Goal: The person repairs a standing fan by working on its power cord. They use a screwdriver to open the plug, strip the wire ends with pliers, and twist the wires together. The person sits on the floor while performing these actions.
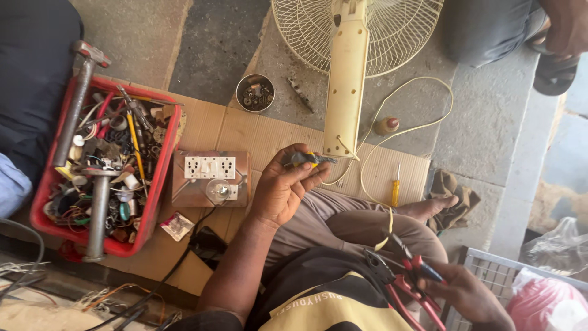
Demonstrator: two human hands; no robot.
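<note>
My left hand (283,187) is raised over my lap, palm up, with its fingers curled around a small dark plug-like part (304,159) with a yellow bit. My right hand (468,295) at the lower right grips red-handled pliers (401,276), jaws pointing up-left. A cream cord (392,132) runs from the pliers' side across the cardboard and loops near the fan's cream stem (346,79). The fan lies on the ground with its wire grille (361,30) at the top.
A red crate (160,178) of tools, wires and hammers stands left. A wooden switch board with sockets and a bulb (211,178) lies on cardboard (257,132). A tin of screws (255,93), a yellow screwdriver (396,187), a small bottle (386,125). Another person's sandalled foot (554,55) is top right.
</note>
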